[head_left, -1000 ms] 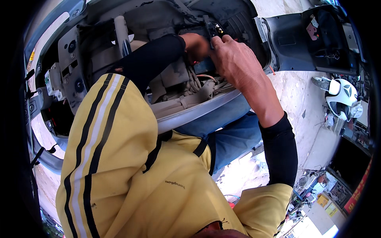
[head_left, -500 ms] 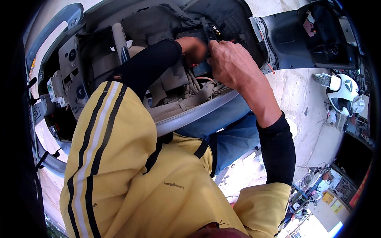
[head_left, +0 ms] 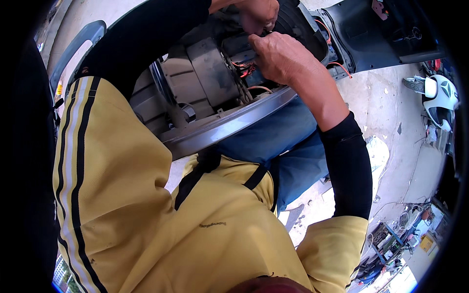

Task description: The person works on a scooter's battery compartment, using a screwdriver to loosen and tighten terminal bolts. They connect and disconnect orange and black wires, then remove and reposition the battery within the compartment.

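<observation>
Now the left hand (head_left: pixel 261 17) has shifted past the right hand (head_left: pixel 279 58) toward twelve o'clock, uncovering orange-red wires (head_left: pixel 248 69), so the handling seems centred farther in. Fingers are curled on both; whether they grip anything, I cannot tell. The opened scooter body (head_left: pixel 205 73), at twelve o'clock, looks dusty grey-brown.

The silver trim (head_left: pixel 234 124) looked smooth and glossy, the grey casing (head_left: pixel 207 68) matt and dusty, the dark panel (head_left: pixel 361 36) like satin plastic. The yellow shirt (head_left: pixel 220 205) was smooth cloth, the black sleeve (head_left: pixel 344 166) matt fabric.
</observation>
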`<action>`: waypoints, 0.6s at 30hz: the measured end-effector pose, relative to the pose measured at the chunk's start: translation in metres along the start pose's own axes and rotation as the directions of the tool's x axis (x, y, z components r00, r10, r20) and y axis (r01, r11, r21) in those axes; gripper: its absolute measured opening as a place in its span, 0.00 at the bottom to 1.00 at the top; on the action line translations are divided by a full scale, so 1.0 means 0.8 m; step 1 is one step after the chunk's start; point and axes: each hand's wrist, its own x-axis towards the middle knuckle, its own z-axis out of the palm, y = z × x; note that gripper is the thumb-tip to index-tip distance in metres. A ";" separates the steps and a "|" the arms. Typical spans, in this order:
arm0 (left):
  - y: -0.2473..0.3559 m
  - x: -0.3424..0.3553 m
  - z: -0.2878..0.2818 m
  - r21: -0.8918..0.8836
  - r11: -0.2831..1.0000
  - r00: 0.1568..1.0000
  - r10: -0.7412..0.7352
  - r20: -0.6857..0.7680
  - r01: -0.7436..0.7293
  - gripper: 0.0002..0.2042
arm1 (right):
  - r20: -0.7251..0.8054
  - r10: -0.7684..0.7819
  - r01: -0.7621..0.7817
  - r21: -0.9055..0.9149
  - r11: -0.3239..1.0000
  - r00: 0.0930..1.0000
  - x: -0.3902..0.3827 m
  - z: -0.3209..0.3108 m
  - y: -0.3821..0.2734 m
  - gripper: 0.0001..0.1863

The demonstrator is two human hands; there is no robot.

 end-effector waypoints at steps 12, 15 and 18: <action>0.078 -0.051 0.017 -0.284 0.958 0.978 -0.094 -0.187 0.038 0.43 | 0.272 -0.160 -0.059 0.651 0.757 0.949 0.016 0.015 0.064 0.15; 0.054 -0.063 0.055 -0.344 0.936 0.903 -0.210 -0.375 0.075 0.31 | 0.258 -0.053 -0.154 0.716 0.680 0.965 0.021 0.016 0.071 0.24; 0.026 -0.087 0.081 -0.393 0.886 0.871 -0.380 -0.312 0.246 0.27 | 0.145 0.113 -0.176 0.559 0.810 0.983 0.018 0.009 0.066 0.33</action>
